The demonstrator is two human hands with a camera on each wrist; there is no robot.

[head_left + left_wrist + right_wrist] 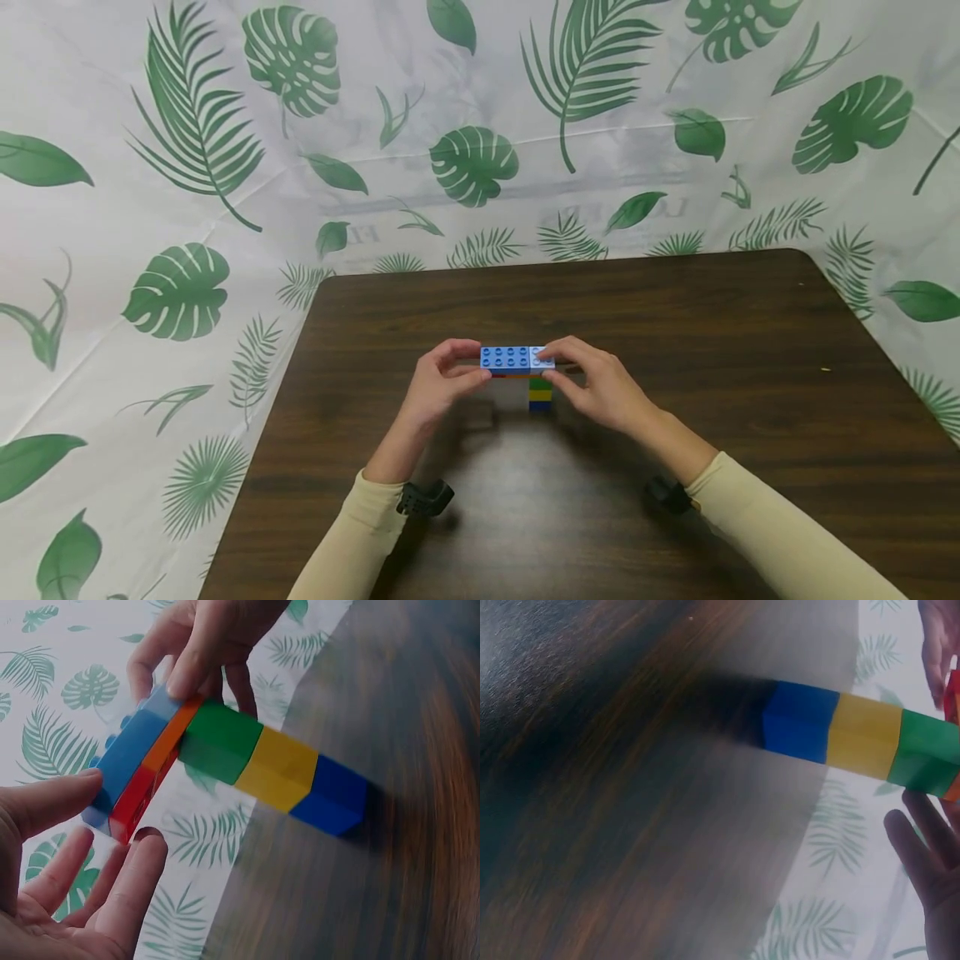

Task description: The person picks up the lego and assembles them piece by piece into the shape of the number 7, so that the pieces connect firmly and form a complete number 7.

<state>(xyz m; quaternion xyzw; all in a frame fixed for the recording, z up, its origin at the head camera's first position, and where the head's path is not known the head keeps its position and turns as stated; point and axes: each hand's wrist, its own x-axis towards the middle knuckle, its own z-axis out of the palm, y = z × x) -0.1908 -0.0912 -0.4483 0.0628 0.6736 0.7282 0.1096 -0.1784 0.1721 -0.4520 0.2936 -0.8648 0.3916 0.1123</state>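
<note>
A tower of bricks stands upright on the table: a dark blue brick (330, 796) at the base, a yellow brick (277, 771) above it, then a green brick (221, 742). Across its top lies a layer with an orange brick (171, 735) and a red brick (135, 799) overhanging leftward. A studded blue brick (506, 360) and a light blue brick (536, 367) cover that layer. My left hand (437, 382) pinches the blue brick's free left end between thumb and fingers. At the other end, over the tower, my right hand (603, 387) grips the light blue brick.
The dark wooden table (675, 333) has rounded far corners. Behind it and at its sides hangs a white cloth (390, 200) printed with green leaves. A tiny yellowish speck (825, 369) lies on the table at right. Black bands (426, 498) sit on both wrists.
</note>
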